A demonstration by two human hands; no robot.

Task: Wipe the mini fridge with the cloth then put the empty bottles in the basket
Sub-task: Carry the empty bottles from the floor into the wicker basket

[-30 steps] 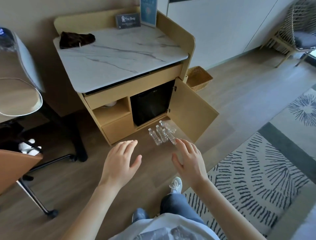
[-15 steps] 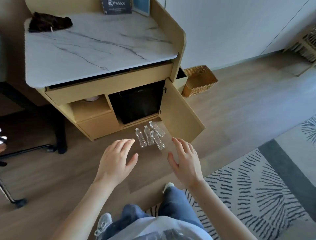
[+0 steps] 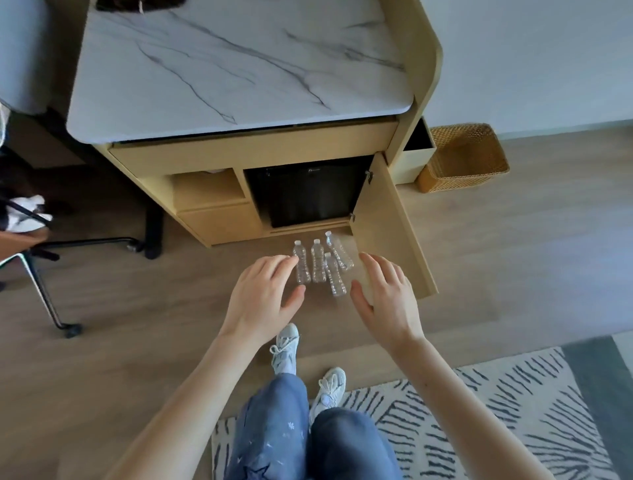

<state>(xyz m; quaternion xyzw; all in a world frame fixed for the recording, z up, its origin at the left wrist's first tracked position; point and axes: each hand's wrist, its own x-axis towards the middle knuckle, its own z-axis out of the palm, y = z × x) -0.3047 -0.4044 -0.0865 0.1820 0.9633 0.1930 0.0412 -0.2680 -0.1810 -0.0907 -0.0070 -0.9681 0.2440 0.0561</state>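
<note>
A black mini fridge (image 3: 305, 195) sits inside a wooden cabinet whose door (image 3: 390, 226) stands open to the right. Several clear empty bottles (image 3: 318, 262) lie on the wood floor just in front of the fridge. My left hand (image 3: 263, 298) hovers open at the left of the bottles, fingertips near the leftmost one. My right hand (image 3: 387, 298) is open to their right, in front of the door. A dark brown cloth (image 3: 140, 4) lies at the back left of the marble top, mostly cut off by the frame. A woven basket (image 3: 462, 159) stands on the floor right of the cabinet.
The marble top (image 3: 239, 65) overhangs the cabinet front. A desk chair with black wheeled legs (image 3: 61, 308) stands at the left. A patterned rug (image 3: 479, 411) covers the floor at the lower right, under my feet (image 3: 284, 346). A white wall (image 3: 548, 61) runs behind the basket.
I have stepped closer to the cabinet, so the view has moved in and down. Both open hands have come forward to either side of the bottles. The cloth has slid almost out of view.
</note>
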